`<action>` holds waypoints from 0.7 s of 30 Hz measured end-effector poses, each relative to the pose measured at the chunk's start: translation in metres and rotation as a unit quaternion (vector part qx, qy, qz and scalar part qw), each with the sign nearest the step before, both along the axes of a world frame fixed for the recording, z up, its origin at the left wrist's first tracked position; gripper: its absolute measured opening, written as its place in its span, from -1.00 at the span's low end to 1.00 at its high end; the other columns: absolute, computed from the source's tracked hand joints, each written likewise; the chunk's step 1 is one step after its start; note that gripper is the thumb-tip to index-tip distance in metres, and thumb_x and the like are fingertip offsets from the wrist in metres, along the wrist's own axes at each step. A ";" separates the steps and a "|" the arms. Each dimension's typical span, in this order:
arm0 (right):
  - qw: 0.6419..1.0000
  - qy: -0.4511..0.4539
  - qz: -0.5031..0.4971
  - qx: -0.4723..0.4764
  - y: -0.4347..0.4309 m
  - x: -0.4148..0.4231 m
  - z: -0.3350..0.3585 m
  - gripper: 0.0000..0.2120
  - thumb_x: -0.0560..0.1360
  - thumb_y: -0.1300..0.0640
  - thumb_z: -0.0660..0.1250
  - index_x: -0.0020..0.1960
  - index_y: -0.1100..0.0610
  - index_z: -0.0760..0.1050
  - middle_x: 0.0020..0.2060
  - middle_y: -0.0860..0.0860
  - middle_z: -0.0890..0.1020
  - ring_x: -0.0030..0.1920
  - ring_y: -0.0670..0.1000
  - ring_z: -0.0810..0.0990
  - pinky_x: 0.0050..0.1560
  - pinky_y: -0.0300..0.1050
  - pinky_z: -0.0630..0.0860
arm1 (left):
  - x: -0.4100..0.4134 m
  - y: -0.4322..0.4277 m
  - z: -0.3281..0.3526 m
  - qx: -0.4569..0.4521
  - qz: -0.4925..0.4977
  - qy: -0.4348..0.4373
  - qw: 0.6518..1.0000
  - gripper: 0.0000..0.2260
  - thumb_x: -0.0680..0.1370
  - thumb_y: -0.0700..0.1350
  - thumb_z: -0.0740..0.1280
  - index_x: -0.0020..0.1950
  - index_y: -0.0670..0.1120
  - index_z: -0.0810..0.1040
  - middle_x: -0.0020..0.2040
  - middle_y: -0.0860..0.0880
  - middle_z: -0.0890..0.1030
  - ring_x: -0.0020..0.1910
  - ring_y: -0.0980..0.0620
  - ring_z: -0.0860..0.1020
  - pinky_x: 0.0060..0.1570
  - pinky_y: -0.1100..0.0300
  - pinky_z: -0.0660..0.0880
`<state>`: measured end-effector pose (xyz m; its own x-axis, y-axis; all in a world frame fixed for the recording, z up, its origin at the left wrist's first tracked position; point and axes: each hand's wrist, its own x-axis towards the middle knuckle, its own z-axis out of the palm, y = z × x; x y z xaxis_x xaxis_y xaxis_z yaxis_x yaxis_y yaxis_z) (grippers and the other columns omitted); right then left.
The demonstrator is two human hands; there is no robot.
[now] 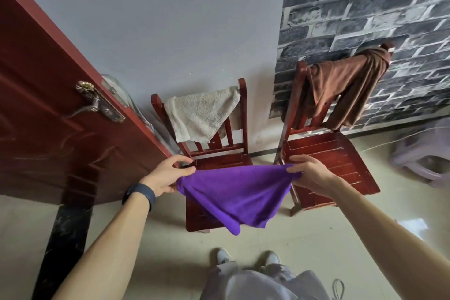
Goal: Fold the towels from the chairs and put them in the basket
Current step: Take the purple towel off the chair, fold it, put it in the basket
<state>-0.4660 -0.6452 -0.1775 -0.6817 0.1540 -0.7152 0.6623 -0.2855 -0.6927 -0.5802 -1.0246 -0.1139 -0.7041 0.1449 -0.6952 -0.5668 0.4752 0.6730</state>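
Centre of the frame: we hold the purple towel [233, 195] stretched between both hands, in the air over the seat of the middle wooden chair [219, 162]; its top edge runs from hand to hand and the rest sags to a drooping point below.
Left hand [168, 175]: centre left, above a dark wristband [140, 193]; thumb and fingers [185, 172] are pressed together, pinching the towel's left corner.
Right hand [309, 173]: centre right; its fingers [295, 169] are curled in, pinching the opposite corner against the thumb.
On the chair backs: a cream terry towel [202, 114] hangs over the middle chair's back, and a brown towel [345, 85] lies bunched over the back of the right-hand chair [323, 153].
Basket: not in view, so we cannot say where the folded towel must go.
Handling: we judge the purple towel to be light, thin and quite limp; it holds no shape of its own, will not slip from a pinch, and cannot break.
Where to take hold: at the corners, as now; to fold, we would bring the two pinched corners together, then catch the hanging lower edge.
Risk: the loose lower corners may twist or fold unevenly, since nothing flat supports them.
Surroundings: a red-brown door [48, 129] fills the left of the frame; a pale plastic stool [423, 158] stands at the right edge.
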 end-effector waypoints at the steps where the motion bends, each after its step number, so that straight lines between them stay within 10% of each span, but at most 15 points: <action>1: 1.000 0.004 0.027 0.010 0.003 0.000 0.000 -0.60 0.44 0.44 0.40 0.23 0.16 0.55 0.13 0.28 0.60 0.03 0.15 0.60 0.06 0.05 0.61 | 0.000 -0.001 0.002 0.025 0.001 -0.012 1.000 -0.72 0.49 -0.22 0.49 0.16 0.01 0.60 0.16 -0.13 0.59 -0.08 -0.02 0.60 -0.27 0.17 0.56; 5: 0.975 0.001 0.151 0.163 0.009 -0.001 0.004 -0.73 0.51 0.40 0.36 0.07 0.08 0.62 0.10 0.20 0.62 0.05 0.15 0.68 0.01 0.03 0.69 | -0.003 -0.005 0.002 0.067 -0.043 -0.026 0.997 -0.58 0.41 -0.48 0.44 0.15 -0.07 0.62 0.06 -0.18 0.63 -0.02 -0.03 0.62 0.00 0.13 0.55; 10: 0.903 0.019 0.183 0.388 0.009 -0.013 0.012 -0.94 0.52 0.06 0.43 -0.02 -0.05 0.63 -0.13 -0.01 0.67 -0.31 0.00 0.68 -0.30 -0.14 0.66 | -0.002 -0.011 -0.011 -0.089 -0.102 0.148 0.980 -0.76 0.47 -0.26 0.49 0.05 0.03 0.67 -0.02 -0.11 0.68 -0.18 0.01 0.60 -0.34 0.26 0.49; 15: 0.993 0.028 -0.013 0.112 0.004 -0.027 0.011 -0.87 0.53 0.13 0.42 0.07 0.09 0.64 0.01 0.11 0.66 0.05 0.12 0.62 0.03 -0.01 0.58 | 0.001 -0.011 -0.018 -0.083 0.005 0.211 0.974 -0.74 0.49 -0.25 0.48 0.17 -0.09 0.67 0.02 -0.10 0.64 -0.06 0.06 0.55 -0.21 0.26 0.52; 21: 0.984 0.047 0.150 0.089 0.004 -0.028 0.014 -0.65 0.46 0.46 0.40 0.18 0.17 0.60 0.11 0.22 0.65 0.10 0.18 0.66 0.27 0.13 0.57 | 0.001 -0.034 -0.021 -0.165 -0.003 0.272 0.948 -0.84 0.51 -0.15 0.46 0.06 0.01 0.71 -0.01 -0.01 0.71 0.08 0.01 0.61 0.10 0.19 0.48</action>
<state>-0.4939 -0.6417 -0.1632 -0.7771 0.0521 -0.6272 0.6292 0.0444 -0.7760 -0.5795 -1.0582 -0.1350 -0.9714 -0.0120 -0.2373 -0.1749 0.7124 0.6796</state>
